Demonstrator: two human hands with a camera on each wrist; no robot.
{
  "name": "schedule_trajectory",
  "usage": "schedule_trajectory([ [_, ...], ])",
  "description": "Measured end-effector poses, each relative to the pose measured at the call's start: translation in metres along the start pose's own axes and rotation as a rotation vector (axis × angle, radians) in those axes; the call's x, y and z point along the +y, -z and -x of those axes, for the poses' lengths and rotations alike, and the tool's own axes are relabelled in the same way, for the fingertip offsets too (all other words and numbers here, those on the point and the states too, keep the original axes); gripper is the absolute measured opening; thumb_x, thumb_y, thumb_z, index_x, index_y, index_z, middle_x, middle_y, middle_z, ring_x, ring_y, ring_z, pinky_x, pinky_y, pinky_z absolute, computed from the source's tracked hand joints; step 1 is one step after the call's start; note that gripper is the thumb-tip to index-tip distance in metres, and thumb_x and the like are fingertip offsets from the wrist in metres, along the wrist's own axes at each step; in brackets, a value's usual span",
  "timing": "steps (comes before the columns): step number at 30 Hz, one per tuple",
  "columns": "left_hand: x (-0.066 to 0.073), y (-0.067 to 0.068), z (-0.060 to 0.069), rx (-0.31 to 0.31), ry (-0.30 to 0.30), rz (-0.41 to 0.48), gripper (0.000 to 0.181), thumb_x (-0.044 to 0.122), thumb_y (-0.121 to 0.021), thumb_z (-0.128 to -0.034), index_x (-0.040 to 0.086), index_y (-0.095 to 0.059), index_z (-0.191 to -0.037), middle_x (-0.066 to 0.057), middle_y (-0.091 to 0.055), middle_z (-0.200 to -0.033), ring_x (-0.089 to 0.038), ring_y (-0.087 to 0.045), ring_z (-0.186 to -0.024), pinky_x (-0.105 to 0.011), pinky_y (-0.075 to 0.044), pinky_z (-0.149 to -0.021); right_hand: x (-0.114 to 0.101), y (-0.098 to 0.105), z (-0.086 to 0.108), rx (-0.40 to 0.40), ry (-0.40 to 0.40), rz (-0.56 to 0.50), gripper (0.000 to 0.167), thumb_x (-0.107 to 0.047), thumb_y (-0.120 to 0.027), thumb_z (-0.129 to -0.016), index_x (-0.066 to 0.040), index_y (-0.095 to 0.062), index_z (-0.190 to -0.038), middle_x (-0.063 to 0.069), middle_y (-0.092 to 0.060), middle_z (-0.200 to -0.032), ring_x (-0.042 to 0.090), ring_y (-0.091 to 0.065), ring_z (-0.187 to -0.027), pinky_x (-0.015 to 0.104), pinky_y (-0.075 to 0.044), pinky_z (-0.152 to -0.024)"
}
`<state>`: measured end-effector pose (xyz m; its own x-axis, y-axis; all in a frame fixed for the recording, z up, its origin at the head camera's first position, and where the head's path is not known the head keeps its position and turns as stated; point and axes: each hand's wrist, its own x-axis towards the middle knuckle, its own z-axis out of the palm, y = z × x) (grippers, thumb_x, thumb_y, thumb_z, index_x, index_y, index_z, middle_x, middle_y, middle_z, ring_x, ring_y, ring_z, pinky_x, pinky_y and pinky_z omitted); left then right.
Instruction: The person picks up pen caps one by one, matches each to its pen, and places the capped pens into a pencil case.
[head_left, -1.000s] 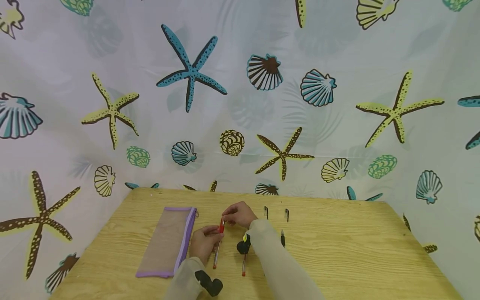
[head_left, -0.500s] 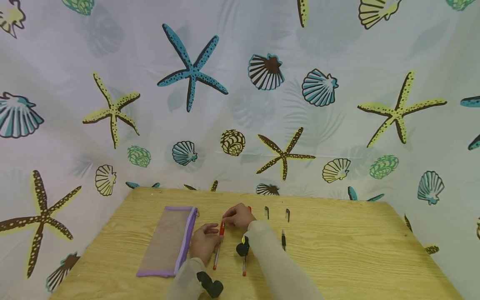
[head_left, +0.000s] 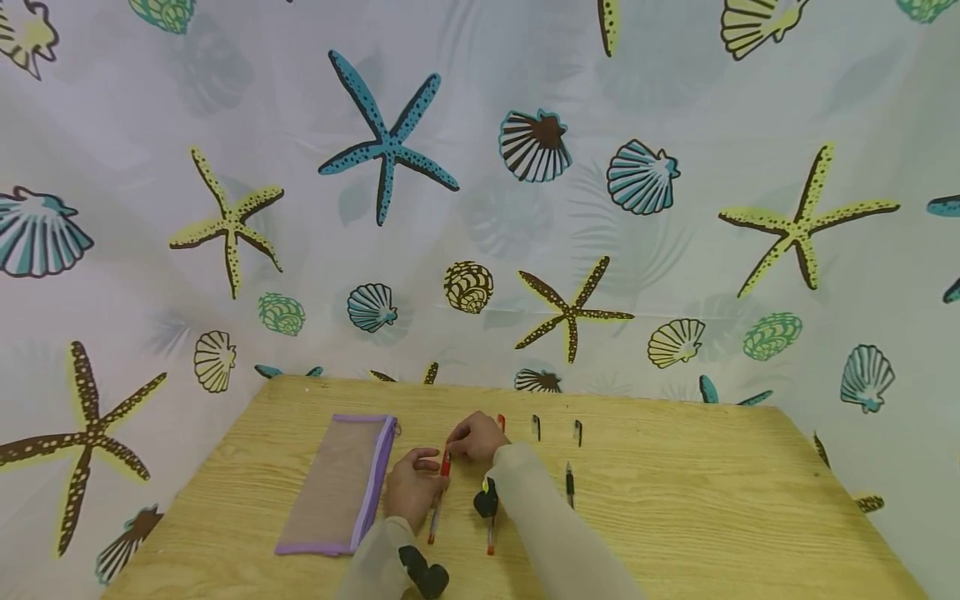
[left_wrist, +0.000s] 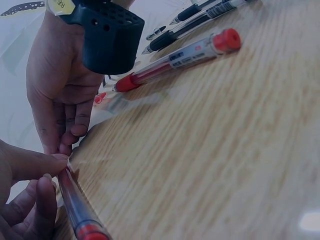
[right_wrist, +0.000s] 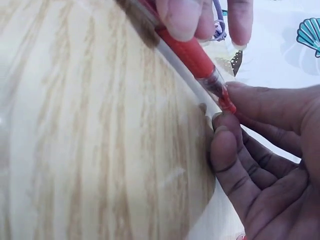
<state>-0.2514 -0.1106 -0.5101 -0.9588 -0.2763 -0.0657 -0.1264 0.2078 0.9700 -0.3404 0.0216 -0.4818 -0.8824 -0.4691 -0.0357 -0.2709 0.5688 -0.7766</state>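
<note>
1 red gel pen (right_wrist: 192, 56) occupies the person's 2 hands, low and left of centre in the head view, its red-capped end pointing toward the right hand (head_left: 477, 437). That hand pinches a small red-clipped cap (right_wrist: 226, 102) narrowly between thumb and fingertips, right at the writing end. The left hand (head_left: 411, 487) grips the same pen by its barrel and red grip, so the pen lies directly between both sets of fingers. I can't tell from here whether the cap is fully seated, or whether it is going on or coming off.

As for progress, the others look unpaired. A second red pen (left_wrist: 185, 57) lies bare in the upper middle of the left wrist view, with a nearer black pen (left_wrist: 190, 26) and a farther black pen (left_wrist: 190, 11) above it, tips exposed. In the head view, a loose red cap (head_left: 502, 422) and 2 black-clipped caps (head_left: 536, 427) (head_left: 578, 432) form a row right of the hands. If capping is underway, I'd judge 3 pens remain. A purple-trimmed mesh pouch (head_left: 326, 492) lies flat at lower left.
</note>
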Motion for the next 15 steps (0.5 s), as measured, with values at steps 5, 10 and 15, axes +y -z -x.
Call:
schedule_trajectory([
  [5, 0.0018, -0.0001, 0.0025, -0.014, -0.023, -0.009, 0.043, -0.010, -0.075, -0.0713, 0.000, -0.063, -0.112, -0.012, -0.065, -0.089, -0.015, -0.062, -0.067, -0.029, -0.051, -0.052, -0.0024, 0.0000, 0.0017, -0.014, -0.016, -0.009, 0.008, -0.004, -0.068, -0.088, -0.001, -0.075, -0.087, 0.009, -0.070, -0.076, 0.009, -0.055, -0.058, 0.023, -0.046, -0.054],
  [10, 0.0014, 0.0003, 0.0026, -0.015, -0.041, -0.031, 0.045, -0.010, -0.075, -0.0707, 0.000, -0.062, -0.112, -0.011, -0.066, -0.088, -0.014, -0.062, -0.067, -0.029, -0.051, -0.051, -0.0033, -0.0003, 0.0017, -0.012, -0.017, 0.014, 0.008, -0.004, -0.069, -0.087, -0.001, -0.075, -0.085, 0.008, -0.070, -0.075, 0.008, -0.053, -0.057, 0.022, -0.045, -0.054],
  [15, 0.0002, 0.0005, 0.0022, -0.016, -0.048, -0.053, 0.046, -0.008, -0.076, -0.0704, 0.001, -0.061, -0.113, -0.011, -0.067, -0.088, -0.015, -0.062, -0.067, -0.028, -0.052, -0.051, -0.0031, -0.0005, 0.0025, -0.007, -0.014, 0.025, 0.007, -0.004, -0.070, -0.086, -0.001, -0.075, -0.085, 0.009, -0.070, -0.076, 0.009, -0.054, -0.059, 0.022, -0.046, -0.055],
])
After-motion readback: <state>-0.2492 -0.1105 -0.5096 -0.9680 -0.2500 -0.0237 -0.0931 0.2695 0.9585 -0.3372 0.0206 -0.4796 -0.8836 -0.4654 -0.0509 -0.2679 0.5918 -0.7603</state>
